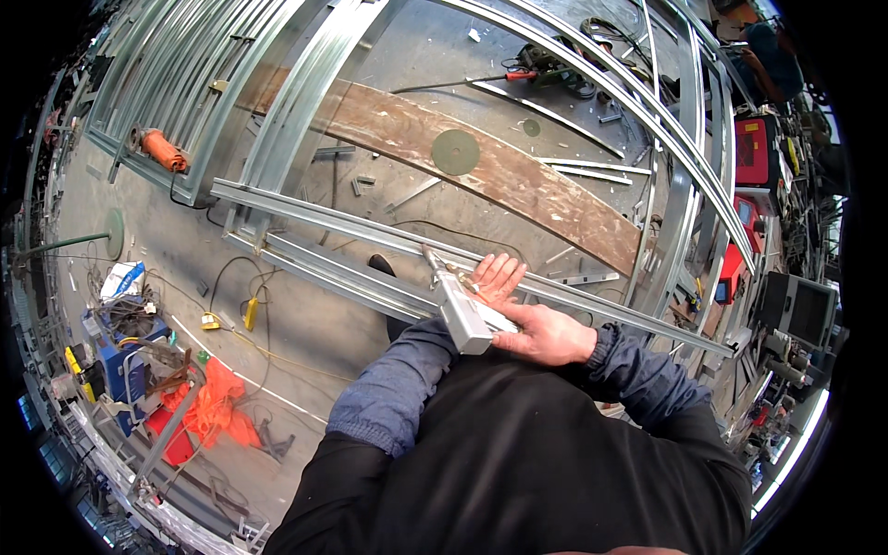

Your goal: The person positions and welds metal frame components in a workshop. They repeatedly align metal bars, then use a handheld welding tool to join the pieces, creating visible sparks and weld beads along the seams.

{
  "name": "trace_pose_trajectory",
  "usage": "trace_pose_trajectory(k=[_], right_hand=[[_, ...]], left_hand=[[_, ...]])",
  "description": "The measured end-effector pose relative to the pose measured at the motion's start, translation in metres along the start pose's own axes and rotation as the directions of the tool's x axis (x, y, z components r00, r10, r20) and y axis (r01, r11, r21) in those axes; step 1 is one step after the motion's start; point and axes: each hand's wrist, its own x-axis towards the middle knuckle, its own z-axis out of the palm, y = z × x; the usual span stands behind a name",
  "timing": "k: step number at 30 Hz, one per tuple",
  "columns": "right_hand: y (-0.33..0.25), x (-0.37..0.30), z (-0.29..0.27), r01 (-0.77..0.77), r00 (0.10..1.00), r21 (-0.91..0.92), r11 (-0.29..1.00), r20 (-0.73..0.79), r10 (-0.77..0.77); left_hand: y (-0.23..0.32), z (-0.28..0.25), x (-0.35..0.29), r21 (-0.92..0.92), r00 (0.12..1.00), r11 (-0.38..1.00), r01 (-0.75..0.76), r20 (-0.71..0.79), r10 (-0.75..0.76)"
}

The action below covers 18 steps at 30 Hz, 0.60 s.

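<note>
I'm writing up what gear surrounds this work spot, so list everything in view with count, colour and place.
Block-shaped tool: one, grey, at the hands
Metal profiles: many, silver, front and sides
Plank: one, brown, centre
Flat discs: two, greenish grey, larger on plank, smaller beyond
Power tool: one, orange, left
Machine: one, blue, lower left
Crumpled sheet or bag: one, orange, lower left
Cable fittings: two, yellow, left floor
Red equipment: about three, red, right
Boxy unit: one, dark, far right
Small rim clutter: uncountable, mixed, edges
Sleeves: two, blue-grey cuffs, below centre
Left hand: one, bare, partly hidden
Right hand: one, bare, beside the tool
</note>
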Motion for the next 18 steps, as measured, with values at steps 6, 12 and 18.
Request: trace_pose_trajectory(k=[6, 12, 18], right_hand=[[0.0062, 0.0054, 0.0004, 0.001, 0.999, -0.046, 0.999, 0.039, 0.001], [0.0028, 0.0048, 0.0005, -0.019, 0.998, -0.07, 0.997, 0.058, 0.023], [0.002, 0.0031, 0.0072, 0.013, 1.0, -0.062, 0.998, 0.022, -0.011]], left_hand=[[0.0029, 0.0063, -0.0032, 0.08, 1.0, 0.997, 0.01, -0.011, -0.009], [0.0018, 0.0051, -0.0034, 0.082, 1.0, 0.997, 0.009, 0.018, -0.01], [0.0033, 0.0104, -0.0053, 0.103, 1.0, 0.995, 0.017, -0.002, -0.017]])
